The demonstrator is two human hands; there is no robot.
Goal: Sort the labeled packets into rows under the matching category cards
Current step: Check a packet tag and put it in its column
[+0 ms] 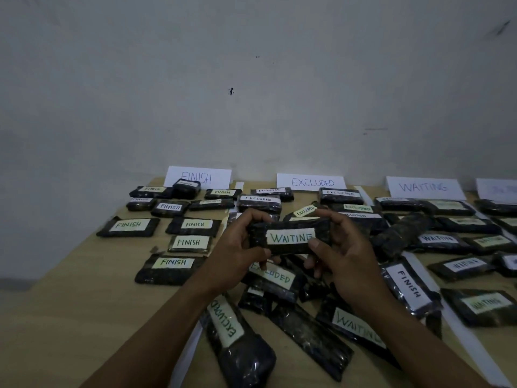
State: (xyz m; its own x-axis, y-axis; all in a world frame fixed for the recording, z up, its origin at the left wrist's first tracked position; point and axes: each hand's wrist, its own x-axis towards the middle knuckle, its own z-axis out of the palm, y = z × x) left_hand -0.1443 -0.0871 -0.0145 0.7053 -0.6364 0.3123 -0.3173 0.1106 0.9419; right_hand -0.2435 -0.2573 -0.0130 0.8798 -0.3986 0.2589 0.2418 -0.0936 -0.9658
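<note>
While both hands hold it by the ends, the WAITING packet hangs lifted above the loose pile at the middle of the wooden table, its white label turned toward my camera and easy to read. Its long axis runs straight across my view, left to right. The left hand has its fingers curled round the left end; the right hand is wrapped round the right end, thumb pressed on the edge of the label.

From where I watch, the move turns on one thing: the WAITING card stands against the wall to the right of the packet and farther back, with its rows of sorted WAITING packets below it. The right hand is the nearer one, so I judge it should carry the packet over alone once the left lets go (the packet's axis already matches most of that row).

Directly behind the held packet is the EXCLUDED card with its own rows, and the FINISH card heads the tidy group on the left. Under the hands lie unsorted ones at odd angles: an EXCLUDED packet, another WAITING packet, and a FINISH packet lying on the right side.
</note>
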